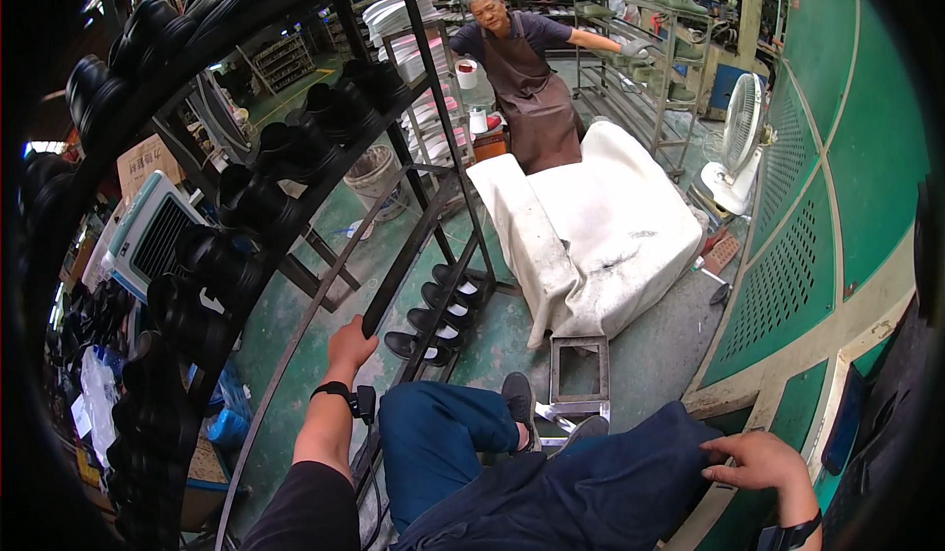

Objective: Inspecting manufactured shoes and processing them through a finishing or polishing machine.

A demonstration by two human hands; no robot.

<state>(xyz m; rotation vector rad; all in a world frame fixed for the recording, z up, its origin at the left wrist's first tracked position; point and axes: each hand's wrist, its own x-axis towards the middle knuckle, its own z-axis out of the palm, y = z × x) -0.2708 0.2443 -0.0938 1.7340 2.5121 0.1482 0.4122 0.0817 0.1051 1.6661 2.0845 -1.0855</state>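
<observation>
My left hand (351, 345) is closed round the end of a dark metal rail (417, 238) on a tall shoe rack; part of the grip is hidden. Black shoes (287, 153) line the rack's sloping upper shelves. Lower down, several dark shoes with pale insides (433, 321) sit close beyond that hand. On the right, my right hand (756, 460) holds nothing. Its fingers are spread, the tips at the edge of the dark blue cloth (630, 472) over my leg, beside a green machine panel.
A co-worker in a brown apron (536, 108) stands behind a bulky form under a white sheet (620, 216). A white fan (736, 148) stands by the green perforated cabinet (787, 266). A small metal frame (579, 369) is before my feet. An air cooler (157, 236) stands left.
</observation>
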